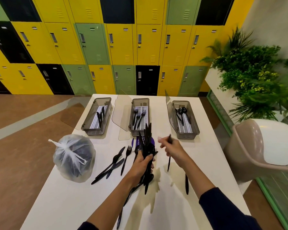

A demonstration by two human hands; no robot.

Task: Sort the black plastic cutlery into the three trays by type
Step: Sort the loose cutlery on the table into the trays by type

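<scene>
Three clear grey trays stand in a row at the far side of the white table (70, 200). The left tray (96, 117) holds knives, the middle tray (140, 113) holds forks, the right tray (184, 120) holds spoons. My left hand (142, 165) grips a bundle of black cutlery (146, 141) upright in front of the middle tray. My right hand (171, 146), blurred, holds a single black piece (169, 161) by its upper end, to the right of the bundle. Loose knives and forks (114, 163) lie left of my left hand. One black piece (187, 184) lies to the right.
A tied translucent plastic bag (73, 157) with something dark inside sits at the table's left edge. Open tray lids (121, 112) lean beside the trays. A beige chair (263, 146) and green plants (249, 77) stand to the right. Coloured lockers (120, 47) fill the back wall.
</scene>
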